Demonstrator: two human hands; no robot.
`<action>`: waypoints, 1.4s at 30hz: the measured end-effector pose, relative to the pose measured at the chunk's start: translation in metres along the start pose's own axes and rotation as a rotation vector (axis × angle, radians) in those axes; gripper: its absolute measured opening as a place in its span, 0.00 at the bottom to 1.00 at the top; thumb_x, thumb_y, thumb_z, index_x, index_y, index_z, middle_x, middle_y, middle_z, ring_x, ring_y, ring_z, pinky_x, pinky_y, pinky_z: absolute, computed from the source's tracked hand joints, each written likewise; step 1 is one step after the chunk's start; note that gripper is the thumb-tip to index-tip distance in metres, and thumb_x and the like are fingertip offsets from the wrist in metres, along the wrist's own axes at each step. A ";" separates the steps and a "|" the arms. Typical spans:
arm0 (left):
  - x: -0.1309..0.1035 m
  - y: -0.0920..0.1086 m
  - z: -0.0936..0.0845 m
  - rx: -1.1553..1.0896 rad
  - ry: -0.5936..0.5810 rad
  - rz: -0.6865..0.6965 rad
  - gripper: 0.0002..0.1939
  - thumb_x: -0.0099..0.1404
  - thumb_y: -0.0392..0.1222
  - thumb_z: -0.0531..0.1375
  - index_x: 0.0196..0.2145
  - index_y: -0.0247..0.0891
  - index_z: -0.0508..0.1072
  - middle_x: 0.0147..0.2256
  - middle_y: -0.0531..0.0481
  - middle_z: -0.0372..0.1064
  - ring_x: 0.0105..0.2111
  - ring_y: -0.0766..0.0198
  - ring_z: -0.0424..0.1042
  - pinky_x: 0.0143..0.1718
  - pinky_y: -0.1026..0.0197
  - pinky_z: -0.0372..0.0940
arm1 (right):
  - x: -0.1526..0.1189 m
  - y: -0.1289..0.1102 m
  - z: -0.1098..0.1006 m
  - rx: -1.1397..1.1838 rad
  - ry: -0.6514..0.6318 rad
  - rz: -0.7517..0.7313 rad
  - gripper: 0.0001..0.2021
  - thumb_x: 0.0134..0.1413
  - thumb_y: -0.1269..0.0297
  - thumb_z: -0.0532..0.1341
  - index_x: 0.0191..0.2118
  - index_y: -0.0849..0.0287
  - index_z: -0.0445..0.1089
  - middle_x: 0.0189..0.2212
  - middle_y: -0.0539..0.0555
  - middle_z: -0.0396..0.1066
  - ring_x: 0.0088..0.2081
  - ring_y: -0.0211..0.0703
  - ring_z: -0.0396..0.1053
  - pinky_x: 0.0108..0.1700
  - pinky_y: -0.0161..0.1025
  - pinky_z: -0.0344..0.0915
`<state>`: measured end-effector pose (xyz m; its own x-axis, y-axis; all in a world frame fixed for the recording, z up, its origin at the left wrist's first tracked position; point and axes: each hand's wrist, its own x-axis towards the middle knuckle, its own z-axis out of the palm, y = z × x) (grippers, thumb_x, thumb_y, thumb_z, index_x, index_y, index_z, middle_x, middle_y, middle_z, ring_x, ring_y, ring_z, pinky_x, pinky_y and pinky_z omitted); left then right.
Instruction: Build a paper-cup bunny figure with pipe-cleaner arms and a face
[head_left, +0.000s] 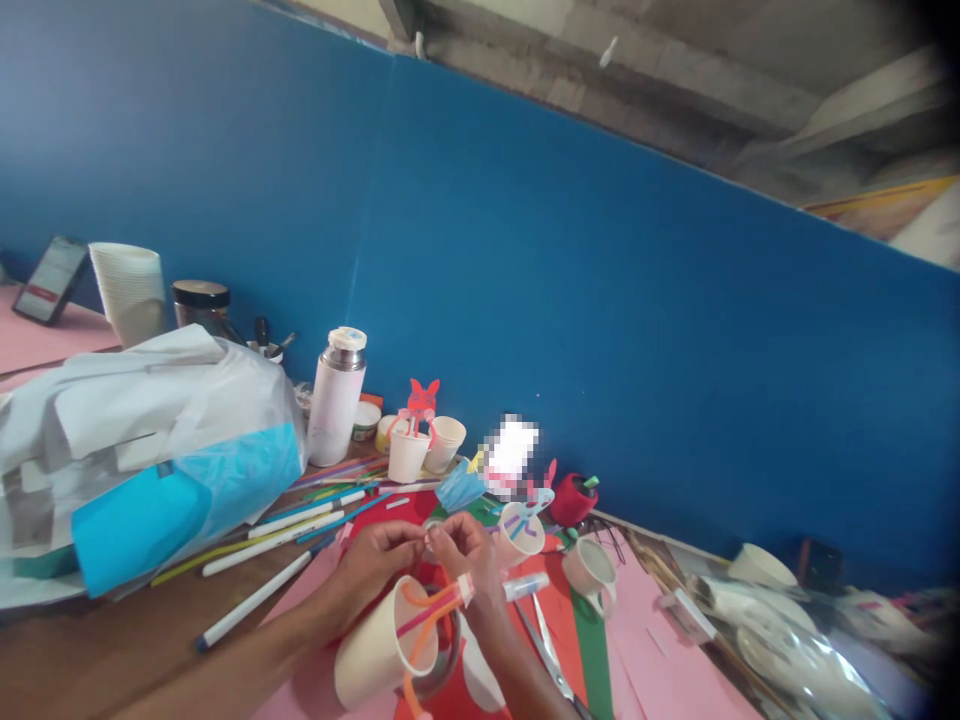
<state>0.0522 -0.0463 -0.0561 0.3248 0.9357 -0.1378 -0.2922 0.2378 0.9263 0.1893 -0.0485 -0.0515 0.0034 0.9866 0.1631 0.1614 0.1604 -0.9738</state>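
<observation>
My left hand (pixel 382 560) and my right hand (pixel 474 560) meet over the coloured paper, thumbs and fingertips pinched together. Whatever lies between the fingertips is small, pale and mostly hidden. Just below them a paper cup (pixel 371 655) leans to one side, with orange pipe cleaners (pixel 431 640) coming out of its mouth. A round metal container (pixel 444 668) is partly hidden behind this cup. Right of my right hand stand a paper cup with a light-blue paper figure (pixel 523 535) and a white mug (pixel 590 568). Scissors (pixel 551 660) lie near my right forearm.
Marker pens (pixel 255 600) and pipe cleaners lie on the left. A plastic bag (pixel 225 390) with a blue roll fills the far left beside a white flask (pixel 337 400). A cup with a red cut-out (pixel 424 395) stands behind. Plastic-wrapped items (pixel 787 630) lie right.
</observation>
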 end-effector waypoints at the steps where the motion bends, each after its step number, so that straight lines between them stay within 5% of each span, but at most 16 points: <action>1: 0.000 0.000 0.000 -0.009 -0.004 0.003 0.13 0.46 0.45 0.63 0.27 0.32 0.73 0.20 0.54 0.64 0.21 0.70 0.59 0.24 0.67 0.52 | 0.000 -0.002 0.000 0.002 -0.002 0.003 0.11 0.46 0.59 0.59 0.22 0.60 0.59 0.18 0.46 0.59 0.21 0.33 0.57 0.24 0.30 0.54; 19: 0.001 -0.006 -0.006 -0.014 -0.044 0.032 0.13 0.51 0.45 0.61 0.32 0.32 0.72 0.28 0.47 0.70 0.27 0.64 0.67 0.29 0.63 0.59 | -0.008 -0.013 -0.001 -0.163 -0.031 -0.087 0.07 0.47 0.64 0.57 0.24 0.61 0.62 0.21 0.48 0.62 0.25 0.35 0.59 0.28 0.32 0.57; 42: -0.003 0.004 -0.007 -0.125 -0.102 -0.079 0.12 0.48 0.45 0.63 0.24 0.32 0.70 0.18 0.55 0.61 0.18 0.73 0.56 0.21 0.67 0.48 | 0.000 0.005 0.000 -0.033 -0.028 -0.088 0.06 0.45 0.65 0.58 0.27 0.59 0.59 0.21 0.46 0.61 0.24 0.33 0.59 0.26 0.31 0.57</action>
<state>0.0440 -0.0461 -0.0541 0.4389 0.8830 -0.1663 -0.3693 0.3459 0.8625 0.1902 -0.0474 -0.0558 -0.0396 0.9693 0.2428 0.1926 0.2458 -0.9500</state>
